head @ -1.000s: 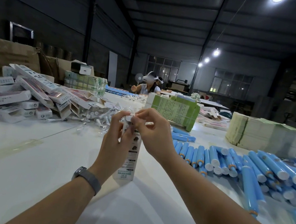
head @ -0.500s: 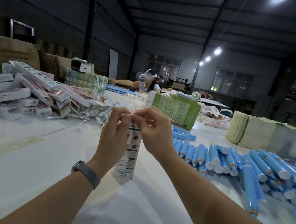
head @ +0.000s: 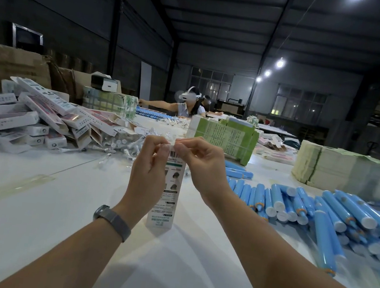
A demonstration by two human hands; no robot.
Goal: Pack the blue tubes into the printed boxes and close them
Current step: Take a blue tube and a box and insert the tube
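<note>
White card, printed with small text and a barcode, makes up the heap of boxes (head: 30,118) at the left of the table (head: 27,231), lying loose at all angles, some with flaps open, and just right of the heap is a scatter of small clear plastic pieces (head: 121,143). In the middle stands the box in hand (head: 165,196), a slim carton upright on its lower end on the table, its long axis running straight up between the two hands, the barcode near the top. The left hand (head: 147,177), a grey watch (head: 112,222) at the wrist, is curled round the box's upper left side, thumb and forefinger pinching the top flap; the right hand (head: 201,167) meets it from the other side, fingertips pinching the same white flap at the top end. Both hands sit level with that flap, so the tuck looks like a short push downward along the box's length; whether a tube is inside cannot be seen. Behind stands a banded block of green leaflets (head: 223,139). To the right, smooth blue tubes (head: 320,211) with white caps lie in rows, nearer the right arm, with a pale stack of flat sheets (head: 340,168) beyond.
</note>
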